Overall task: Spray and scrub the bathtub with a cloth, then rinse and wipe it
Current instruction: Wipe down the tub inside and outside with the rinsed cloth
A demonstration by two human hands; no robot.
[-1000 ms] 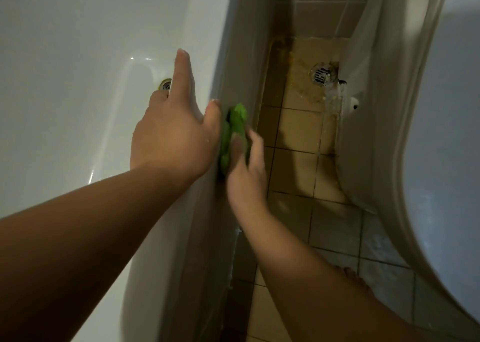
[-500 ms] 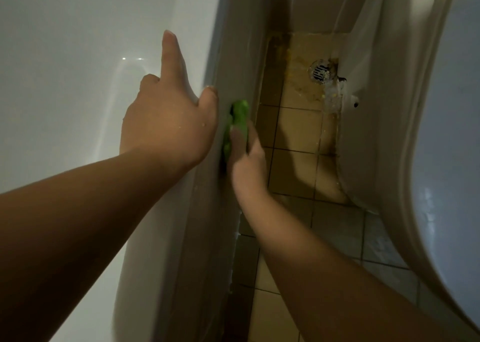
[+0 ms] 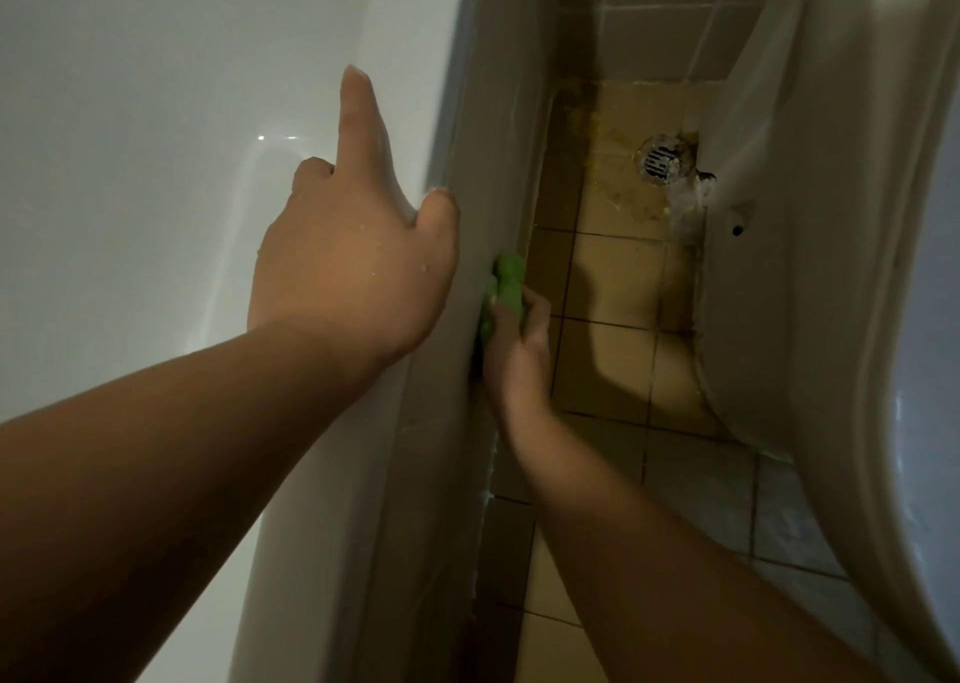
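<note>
The white bathtub [image 3: 130, 163] occupies the left portion of the view, its smooth inner wall curving down and its rim running from the top centre toward the bottom. The left hand [image 3: 353, 267] rests on that rim with the palm down: the index finger is extended straight along the rim, the thumb lies over the outer edge, and the other fingers curl over the inner side; the hand braces on the tub and holds nothing else. Water droplets are visible on the back of this hand. Just right of the rim, on the outer side panel of the tub, the green cloth [image 3: 506, 280] is bunched and lies against the panel. The right hand [image 3: 517, 355] grasps the cloth, with the fingers curled around its lower part, and presses it to the panel. Further right, the tan tiled floor [image 3: 618, 350] runs between the tub and a white toilet [image 3: 810, 267]. A round floor drain [image 3: 660, 158] sits near the far wall, surrounded by stained tiles.
</note>
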